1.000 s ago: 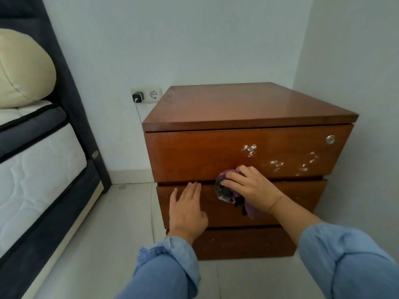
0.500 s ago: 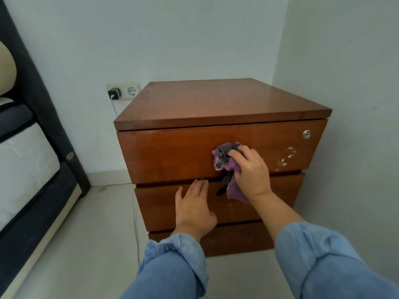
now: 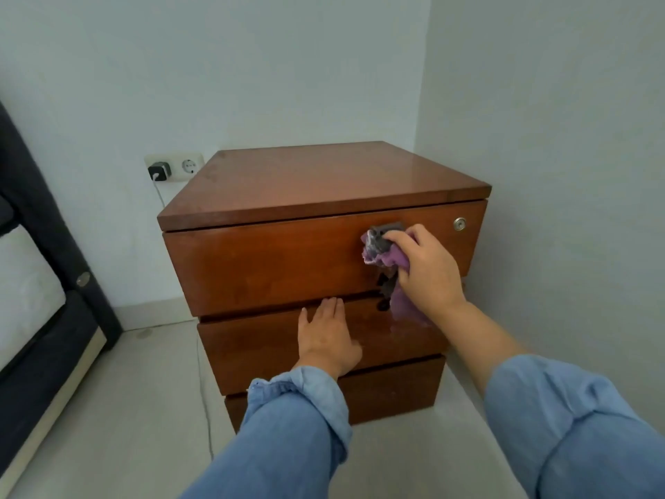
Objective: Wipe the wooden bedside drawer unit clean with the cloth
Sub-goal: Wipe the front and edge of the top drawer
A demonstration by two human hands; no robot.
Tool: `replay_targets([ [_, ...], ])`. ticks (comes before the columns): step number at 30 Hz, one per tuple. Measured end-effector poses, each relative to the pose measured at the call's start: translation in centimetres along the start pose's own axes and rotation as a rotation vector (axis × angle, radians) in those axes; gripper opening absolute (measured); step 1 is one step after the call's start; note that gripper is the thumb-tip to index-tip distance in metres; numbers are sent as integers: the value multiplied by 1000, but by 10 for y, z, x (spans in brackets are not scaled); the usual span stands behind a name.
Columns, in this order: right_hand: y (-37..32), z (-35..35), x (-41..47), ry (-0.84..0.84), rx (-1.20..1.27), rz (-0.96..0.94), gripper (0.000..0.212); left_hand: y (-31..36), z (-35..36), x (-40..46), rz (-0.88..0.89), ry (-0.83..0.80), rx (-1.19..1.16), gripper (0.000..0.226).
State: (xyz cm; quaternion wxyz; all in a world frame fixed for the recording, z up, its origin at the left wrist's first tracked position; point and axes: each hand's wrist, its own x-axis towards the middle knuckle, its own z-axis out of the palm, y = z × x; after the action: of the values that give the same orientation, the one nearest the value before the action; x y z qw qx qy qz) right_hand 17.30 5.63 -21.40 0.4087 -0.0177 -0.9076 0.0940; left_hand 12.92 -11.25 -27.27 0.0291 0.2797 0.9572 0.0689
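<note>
Drawer unit (image 3: 288, 268), a wooden bedside piece with three drawer fronts, is standing on the pale floor in the corner of the room, its right side near the wall. The person's right hand (image 3: 428, 268) is pressing a bunched purple and grey cloth (image 3: 383, 252) against the top drawer front, toward its right end, just left of the round metal lock (image 3: 459, 223). The fingers of that hand are curling closed over the wad, with a loose tail of cloth hanging down past the gap to the middle drawer. The left hand (image 3: 329, 336) is lying flat and open on the middle drawer front, holding nothing, and is probably bracing the unit.

To wipe well here, the person is likely needing firm, even pressure and overlapping strokes along the grain, carrying the cloth right up to the lock and the drawer's edge, with the hanging tail gathered in so it is not trailing grime.

Whatever lies under the cloth and palm is hidden. The unit's right side and back are out of sight, and the bottom drawer front is partly covered by the left sleeve (image 3: 298, 408). The bed at the left is cut off by the frame.
</note>
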Motion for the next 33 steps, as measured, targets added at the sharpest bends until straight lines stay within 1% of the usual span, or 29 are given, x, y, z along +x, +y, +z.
replay_targets([
  [2,5,0,16,33,-19,-5,39,6,6,1,1,-2,0,84],
  [4,9,10,18,39,4,27,44,6,13,1,-3,20,10,87],
  [8,16,39,-12,35,16,99,54,3,22,2,11,84,13,92],
  [11,22,56,-35,-11,-7,146,54,3,25,2,7,82,13,94],
  [13,24,60,-42,-79,-27,168,51,4,25,3,-6,70,10,95],
  [16,31,60,-50,-300,-62,222,46,5,20,3,-7,18,2,96],
  [17,34,58,-54,-346,-56,250,45,5,19,2,-5,-5,-2,96],
  [18,35,53,-56,-346,-42,278,44,5,16,1,-4,-21,-1,96],
  [19,35,47,-56,-302,-27,287,44,5,13,1,-3,-32,3,97],
  [21,32,31,-46,-152,-7,225,43,5,11,2,-1,-44,11,98],
  [24,28,5,-11,120,41,158,43,5,12,2,-8,-43,20,99],
  [25,27,-1,2,176,48,154,42,5,12,2,-8,-44,21,99],
  [26,27,-4,13,196,48,151,41,6,13,2,-7,-45,22,99],
  [30,16,10,21,129,64,99,39,7,16,0,-5,-28,5,99],
  [33,14,44,-17,-20,-49,16,36,7,19,0,-11,-12,-5,100],
])
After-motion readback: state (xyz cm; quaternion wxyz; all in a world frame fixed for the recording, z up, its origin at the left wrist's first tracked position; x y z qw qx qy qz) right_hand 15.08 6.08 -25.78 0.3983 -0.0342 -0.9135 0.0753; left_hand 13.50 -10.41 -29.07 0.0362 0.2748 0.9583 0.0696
